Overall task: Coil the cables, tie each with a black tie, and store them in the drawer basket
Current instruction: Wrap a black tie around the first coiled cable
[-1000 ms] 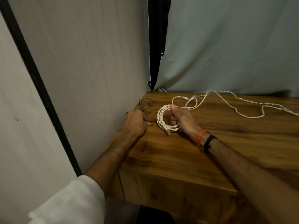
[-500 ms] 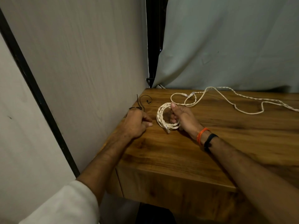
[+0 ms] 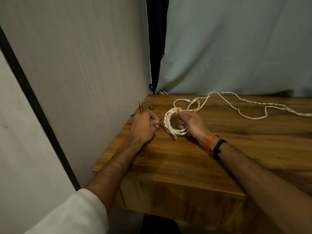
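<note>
Right hand (image 3: 189,123) grips a coiled white cable (image 3: 170,123) on the wooden tabletop (image 3: 236,157), with the thumb pressed on the far side of the coil and the fingers curled through its centre. One clear plug of the cable (image 3: 174,136) sticks out at the near edge of the coil. From the coil, the rest of the cable runs loose in loops to the far side and then to the right, out of view. Left hand (image 3: 145,125) is closed in a fist just left of the coil, at the left edge of the tabletop, and it holds thin black ties (image 3: 145,106) whose ends stick up behind the knuckles. Orange and black bands (image 3: 214,144) sit on the right wrist.
</note>
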